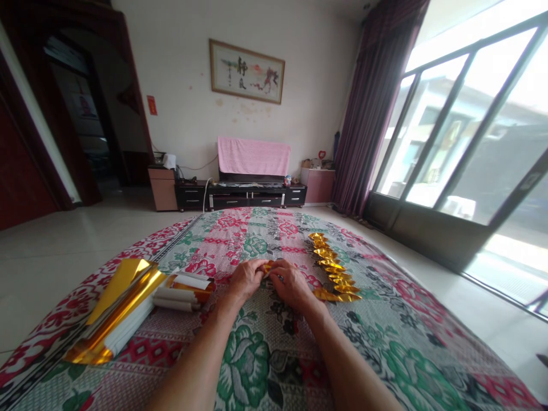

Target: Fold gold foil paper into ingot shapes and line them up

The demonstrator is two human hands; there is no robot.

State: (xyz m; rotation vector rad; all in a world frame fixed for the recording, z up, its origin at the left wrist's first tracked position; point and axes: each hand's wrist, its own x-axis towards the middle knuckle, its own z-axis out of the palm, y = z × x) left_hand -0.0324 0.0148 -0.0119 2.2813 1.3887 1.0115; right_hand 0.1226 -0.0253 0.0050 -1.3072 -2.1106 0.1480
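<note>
My left hand [245, 279] and my right hand [291, 283] meet at the middle of a flower-patterned cloth [257, 354], fingers pinched together on a small piece of gold foil paper [268, 267]. Most of that piece is hidden between the fingers. Just right of my right hand runs a row of several folded gold foil pieces [331, 267], lined up away from me. Left of my left hand lie a few rolled sheets [184, 290], white with orange and gold.
A stack of gold foil sheets [113, 311] lies at the cloth's left edge. Tiled floor surrounds the cloth. Far off stand a low dark TV cabinet [248, 195] with a pink cover, a doorway at left and large windows at right.
</note>
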